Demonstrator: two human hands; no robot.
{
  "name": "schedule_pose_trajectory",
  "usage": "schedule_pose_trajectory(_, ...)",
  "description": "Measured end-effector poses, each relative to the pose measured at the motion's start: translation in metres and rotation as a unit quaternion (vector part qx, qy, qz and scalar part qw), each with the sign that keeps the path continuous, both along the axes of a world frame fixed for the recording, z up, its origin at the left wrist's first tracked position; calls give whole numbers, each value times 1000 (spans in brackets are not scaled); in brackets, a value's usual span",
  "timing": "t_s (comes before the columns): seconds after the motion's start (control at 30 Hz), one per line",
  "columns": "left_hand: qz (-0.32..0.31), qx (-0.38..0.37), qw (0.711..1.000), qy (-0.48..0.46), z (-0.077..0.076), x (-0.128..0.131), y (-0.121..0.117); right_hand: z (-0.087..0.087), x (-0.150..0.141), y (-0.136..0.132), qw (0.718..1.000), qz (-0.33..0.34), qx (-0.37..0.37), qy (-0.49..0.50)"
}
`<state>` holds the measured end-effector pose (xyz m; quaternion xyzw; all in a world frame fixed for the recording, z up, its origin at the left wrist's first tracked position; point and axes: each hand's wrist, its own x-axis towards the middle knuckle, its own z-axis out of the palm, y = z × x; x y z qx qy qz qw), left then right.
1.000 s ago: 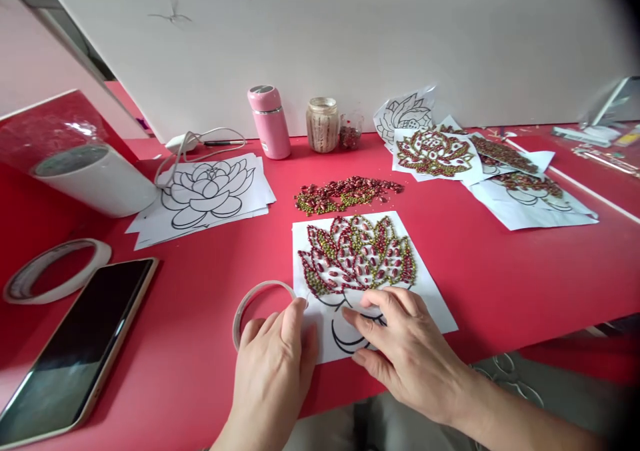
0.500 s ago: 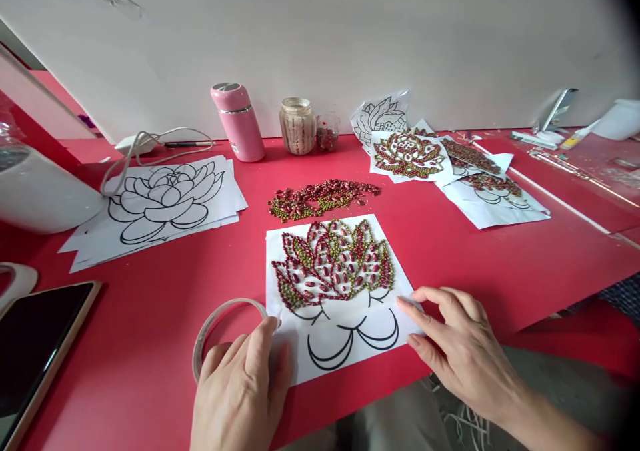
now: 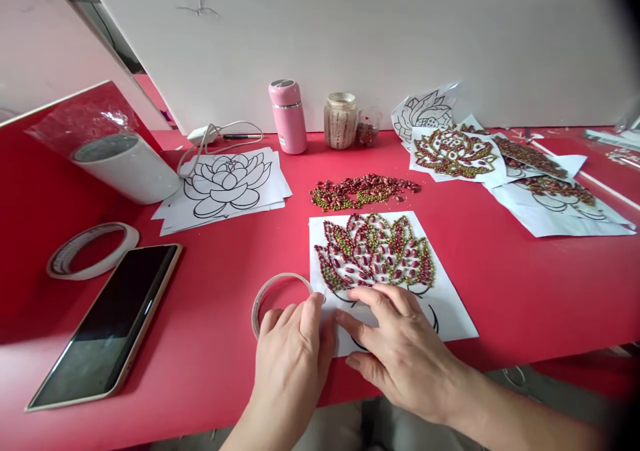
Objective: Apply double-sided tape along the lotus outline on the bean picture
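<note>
A white sheet (image 3: 453,317) with a lotus outline lies near the front edge of the red table (image 3: 525,284). Red and green beans (image 3: 375,257) fill the flower's upper part. My right hand (image 3: 400,351) lies flat over the sheet's lower, unfilled outlines, fingers stretched out. My left hand (image 3: 293,357) rests on the sheet's lower left corner. Its fingers are laid down and touch a thin ring of tape (image 3: 273,285) just left of the sheet. A loose pile of red and green beans (image 3: 360,191) sits behind the sheet.
A phone (image 3: 110,324) and a second tape roll (image 3: 93,251) lie at left, behind them a white cylinder (image 3: 125,167) and a stack of lotus outlines (image 3: 225,184). A pink bottle (image 3: 289,117) and a jar (image 3: 341,121) stand by the wall. Bean-filled sheets (image 3: 455,151) lie at right.
My right hand went out to the sheet's right edge and has come back onto the lower outlines. My left hand stayed by the tape ring. The view swung right, then left.
</note>
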<state>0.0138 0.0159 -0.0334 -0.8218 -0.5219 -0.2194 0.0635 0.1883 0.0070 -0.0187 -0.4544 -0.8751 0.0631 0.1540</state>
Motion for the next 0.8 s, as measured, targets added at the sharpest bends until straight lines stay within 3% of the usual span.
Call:
schedule_pose_trajectory(0.13,-5,14,1000,1,-3,-1,1,-3,13,-3,1000,-18,-5,9)
schedule_pose_trajectory(0.37,-15,22,1000,6,-8,-4,0,-12,87,-23,990,-124,63,-9)
schedule_pose_trajectory(0.47,-15,20,1000,2,-7,-4,1,-7,102,-23,981,-173,89,7)
schedule_pose_trajectory(0.6,-16,26,1000,7,-7,-3,1,4,86,-14,979,-174,38,100)
schedule_pose_trajectory(0.8,-1,4,1000,0,-5,-1,-3,11,22,6,980,-70,-107,155)
